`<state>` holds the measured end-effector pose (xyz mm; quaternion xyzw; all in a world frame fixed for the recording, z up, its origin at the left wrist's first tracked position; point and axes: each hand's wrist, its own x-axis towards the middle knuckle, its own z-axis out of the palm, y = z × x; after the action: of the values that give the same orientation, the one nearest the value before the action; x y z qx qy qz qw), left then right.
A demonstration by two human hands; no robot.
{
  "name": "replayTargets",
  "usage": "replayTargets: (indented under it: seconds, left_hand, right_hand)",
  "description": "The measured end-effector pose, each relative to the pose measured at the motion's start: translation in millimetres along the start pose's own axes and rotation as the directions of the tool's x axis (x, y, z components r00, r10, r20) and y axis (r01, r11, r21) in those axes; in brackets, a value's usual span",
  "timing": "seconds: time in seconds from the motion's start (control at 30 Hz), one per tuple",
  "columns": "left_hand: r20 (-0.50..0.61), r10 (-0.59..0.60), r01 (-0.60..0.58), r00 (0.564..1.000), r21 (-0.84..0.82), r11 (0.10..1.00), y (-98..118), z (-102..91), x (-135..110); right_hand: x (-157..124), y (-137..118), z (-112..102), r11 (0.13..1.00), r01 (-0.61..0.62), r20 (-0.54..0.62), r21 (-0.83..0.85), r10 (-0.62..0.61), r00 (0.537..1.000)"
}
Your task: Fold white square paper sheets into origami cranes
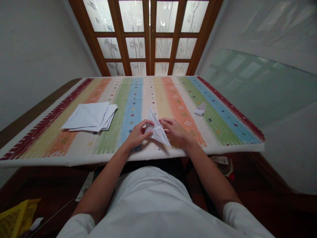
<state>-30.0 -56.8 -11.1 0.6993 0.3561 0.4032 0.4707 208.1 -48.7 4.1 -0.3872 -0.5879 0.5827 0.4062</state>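
Note:
A white folded paper (158, 133), creased into a pointed shape, is held up just over the near edge of the table. My left hand (139, 133) pinches its left side between thumb and fingers. On the other side my right hand (174, 129) has its fingers bent and closed at the paper's right edge; part of the fingertips is hidden behind the paper. To the left lies a stack of white paper sheets (86, 115), slightly fanned. A small folded paper piece (200, 109) rests on the right part of the table.
A striped, patterned cloth (127, 99) covers the table. Wooden doors with glass panes (150, 36) stand beyond it. A glass panel (262, 86) leans at the right wall. On the floor at lower left is a yellow crate (18, 216), with a power strip (85, 185) nearby.

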Motion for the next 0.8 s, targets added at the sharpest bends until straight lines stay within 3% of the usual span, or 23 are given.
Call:
replayTargets:
  seconds: [0.13, 0.37, 0.5, 0.67, 0.8]
  left_hand:
    - [-0.011, 0.114, -0.108, 0.993, 0.244, 0.964, -1, 0.8, -1]
    - [-0.02, 0.344, -0.28, 0.939, 0.537, 0.796, -5, 1.2, -1]
    - [-0.025, 0.372, -0.29, 0.928, 0.58, 0.761, -8, 3.3, -1]
    - [-0.03, 0.371, -0.3, 0.928, 0.531, 0.793, -10, 4.8, -1]
    - [0.007, 0.423, -0.342, 0.906, 0.601, 0.723, -7, 4.9, -2]
  right_hand:
    - [3, -2, 9, 0.998, -0.016, -0.005, 0.053, 0.016, 1.0]
    - [7, -5, 15, 0.998, -0.025, -0.03, 0.052, 0.026, 0.999]
    - [8, -7, 14, 0.998, -0.033, -0.039, 0.051, 0.035, 0.999]
    - [11, -5, 12, 0.999, -0.039, -0.07, 0.005, 0.039, 0.997]
    - [13, -6, 10, 0.998, 0.002, -0.055, -0.063, -0.006, 0.998]
